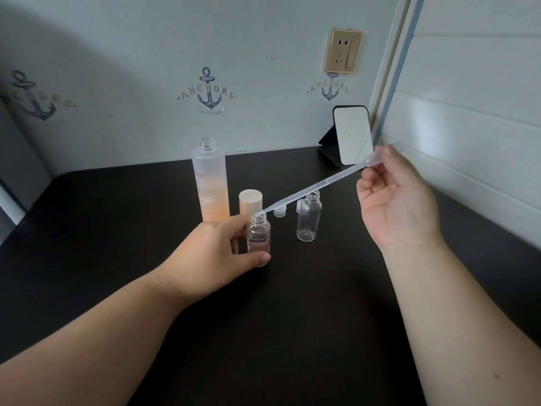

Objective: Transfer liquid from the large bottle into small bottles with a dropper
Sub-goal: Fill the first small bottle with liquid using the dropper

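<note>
A tall frosted large bottle [210,183] with orange liquid in its lower half stands uncapped at the back of the dark table. My left hand [216,253] grips a small clear bottle [258,234] that stands on the table in front of it, with a little liquid inside. My right hand [395,197] pinches the bulb of a long clear plastic dropper [316,189], which slants down to the left. Its tip sits at the mouth of the held small bottle. A second small clear bottle [308,216] stands open to the right.
The large bottle's pale wooden-look cap [250,202] stands behind the held bottle. Two small clear caps [279,212] lie by the second bottle. A small standing mirror [351,136] leans at the back right. The wall runs close behind, and a white panel borders the right side.
</note>
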The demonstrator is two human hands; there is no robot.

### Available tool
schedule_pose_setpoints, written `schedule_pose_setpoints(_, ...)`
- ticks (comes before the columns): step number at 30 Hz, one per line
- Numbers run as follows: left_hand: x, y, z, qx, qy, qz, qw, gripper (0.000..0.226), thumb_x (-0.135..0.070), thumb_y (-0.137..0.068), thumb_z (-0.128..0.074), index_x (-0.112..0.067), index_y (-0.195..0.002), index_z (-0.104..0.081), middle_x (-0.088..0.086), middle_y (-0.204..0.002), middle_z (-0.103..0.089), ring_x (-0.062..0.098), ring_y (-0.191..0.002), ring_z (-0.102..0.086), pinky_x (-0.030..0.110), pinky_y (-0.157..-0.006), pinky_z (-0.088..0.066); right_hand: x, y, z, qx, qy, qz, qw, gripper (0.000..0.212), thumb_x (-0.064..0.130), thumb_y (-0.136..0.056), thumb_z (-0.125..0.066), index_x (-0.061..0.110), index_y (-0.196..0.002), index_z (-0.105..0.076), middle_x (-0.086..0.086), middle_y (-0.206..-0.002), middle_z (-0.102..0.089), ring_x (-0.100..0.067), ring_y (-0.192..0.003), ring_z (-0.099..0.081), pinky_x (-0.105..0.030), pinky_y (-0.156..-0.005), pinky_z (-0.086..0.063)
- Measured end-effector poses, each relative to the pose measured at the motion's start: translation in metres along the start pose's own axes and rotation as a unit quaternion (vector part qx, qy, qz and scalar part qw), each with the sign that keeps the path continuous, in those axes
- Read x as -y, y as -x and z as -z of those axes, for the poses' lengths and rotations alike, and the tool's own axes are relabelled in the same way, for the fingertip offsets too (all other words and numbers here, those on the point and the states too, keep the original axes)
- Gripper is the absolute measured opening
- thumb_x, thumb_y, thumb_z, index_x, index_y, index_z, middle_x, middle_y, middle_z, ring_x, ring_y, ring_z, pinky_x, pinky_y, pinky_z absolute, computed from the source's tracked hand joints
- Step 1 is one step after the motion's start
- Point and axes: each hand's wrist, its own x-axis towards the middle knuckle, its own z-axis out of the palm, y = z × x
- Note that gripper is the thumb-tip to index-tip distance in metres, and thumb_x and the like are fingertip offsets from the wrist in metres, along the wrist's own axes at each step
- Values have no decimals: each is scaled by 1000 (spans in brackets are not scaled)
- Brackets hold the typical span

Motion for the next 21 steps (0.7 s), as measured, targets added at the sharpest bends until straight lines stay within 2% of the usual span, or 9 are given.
schedule_pose_setpoints(7, 1, -2, 0, 6, 11, -11, 1000, 24, -41, -80, -82, -42, -92, -62, -26, -77, -63, 4, -67, -56, 11, -60, -42, 1, 0, 0, -15, -8, 1, 1000, 8, 12, -93, -67, 9, -87, -72, -1, -72, -66, -11, -59, -57, -19, -58, -47)
schedule_pose_setpoints(11, 4, -2, -1, 2, 8, -11, 1000, 26, -44, -80, -82, -44, -94, -61, -22, -75, -63, 6, -66, -57, 12, -58, -42, 1, 0, 0, -17, -9, 0, 1000, 9, 11, -91, -69, 10, -84, -75, -1, -72, -67, -10, -58, -56, -19, -57, -46)
schedule_pose_setpoints(18, 5, -5, -1, 3, 6, -18, 1000, 25, -44, -80, -81, -44, -94, -61, -25, -75, -63, 4, -65, -56, 11, -58, -42, 1, 0, 1, -8, -1, -2, 1000, 15, 9, -91, -69, 11, -79, -78, -2, -72, -67, -10, -59, -55, -18, -57, -46)
schedule_pose_setpoints(21, 6, -4, -2, 1, 7, -23, 1000, 24, -43, -80, -81, -40, -94, -62, -24, -75, -63, 4, -65, -55, 10, -58, -41, 2, -1, 1, -10, 2, -1, 1000, 18, 8, -91, -69, 13, -77, -79, -2, -72, -68, -10, -59, -56, -18, -57, -46)
